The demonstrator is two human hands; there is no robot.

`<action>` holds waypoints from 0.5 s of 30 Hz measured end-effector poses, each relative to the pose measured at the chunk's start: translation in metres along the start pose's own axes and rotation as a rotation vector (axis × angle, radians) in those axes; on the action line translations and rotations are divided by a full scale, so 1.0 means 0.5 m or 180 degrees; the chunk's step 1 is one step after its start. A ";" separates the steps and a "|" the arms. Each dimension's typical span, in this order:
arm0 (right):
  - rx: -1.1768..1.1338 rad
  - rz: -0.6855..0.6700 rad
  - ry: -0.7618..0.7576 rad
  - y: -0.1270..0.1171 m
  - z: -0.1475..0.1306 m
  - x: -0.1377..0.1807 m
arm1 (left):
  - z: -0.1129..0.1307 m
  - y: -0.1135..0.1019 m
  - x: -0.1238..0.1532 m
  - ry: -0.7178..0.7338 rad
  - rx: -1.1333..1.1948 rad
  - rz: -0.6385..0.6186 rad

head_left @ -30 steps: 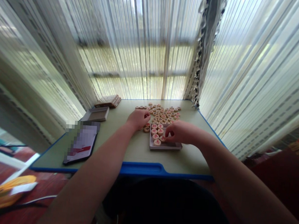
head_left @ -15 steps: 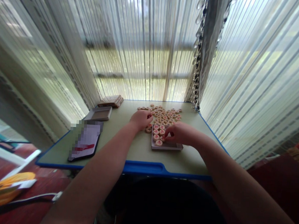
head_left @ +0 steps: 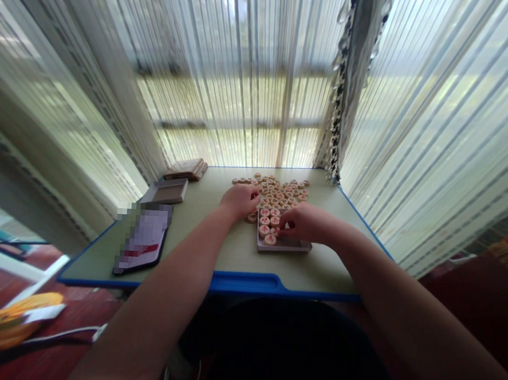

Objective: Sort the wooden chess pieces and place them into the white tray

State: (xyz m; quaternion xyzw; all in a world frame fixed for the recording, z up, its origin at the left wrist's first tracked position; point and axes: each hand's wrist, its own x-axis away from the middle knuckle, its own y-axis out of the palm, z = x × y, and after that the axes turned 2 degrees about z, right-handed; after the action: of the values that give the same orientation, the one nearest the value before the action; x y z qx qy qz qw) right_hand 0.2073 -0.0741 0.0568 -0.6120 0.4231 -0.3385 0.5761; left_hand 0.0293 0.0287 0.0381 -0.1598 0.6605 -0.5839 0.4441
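Observation:
Several round wooden Chinese chess pieces [head_left: 270, 240] with red characters sit in two columns at the left side of a shallow box [head_left: 283, 248]. My right hand [head_left: 306, 223] reaches into this box from the right, thumb and fingers closed at the edge of a red-marked piece [head_left: 275, 232]. My left hand [head_left: 239, 202] hovers beside the loose pile of Chinese chess pieces [head_left: 283, 194] behind the box. Its fingers curl together, and whatever they hold is hidden. Another piece [head_left: 252, 217] lies on the table between my left hand and the box.
An empty box lid or tray [head_left: 170, 191] lies at the back left, in front of a folded stack [head_left: 187, 168]. A tablet or phone [head_left: 145, 238] rests on the table's left side. The table [head_left: 228, 251] has a blue edge, with sheer curtains [head_left: 242, 97] behind.
My right hand has shifted very slightly at the same piece in the box. My left hand stays beside the pile, and the view has tilted a little.

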 end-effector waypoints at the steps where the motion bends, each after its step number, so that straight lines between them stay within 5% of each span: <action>1: 0.0008 -0.0005 -0.0018 0.000 0.001 0.000 | 0.000 0.000 0.000 -0.0004 -0.0009 -0.0009; 15: -0.0154 -0.0006 -0.0078 -0.012 -0.017 0.007 | 0.002 0.000 0.000 -0.0121 0.0307 0.0090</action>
State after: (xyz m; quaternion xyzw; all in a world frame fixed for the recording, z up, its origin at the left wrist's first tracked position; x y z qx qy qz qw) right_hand 0.2019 -0.0811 0.0634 -0.6303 0.4235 -0.3212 0.5660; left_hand 0.0298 0.0281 0.0381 -0.1399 0.6252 -0.6056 0.4720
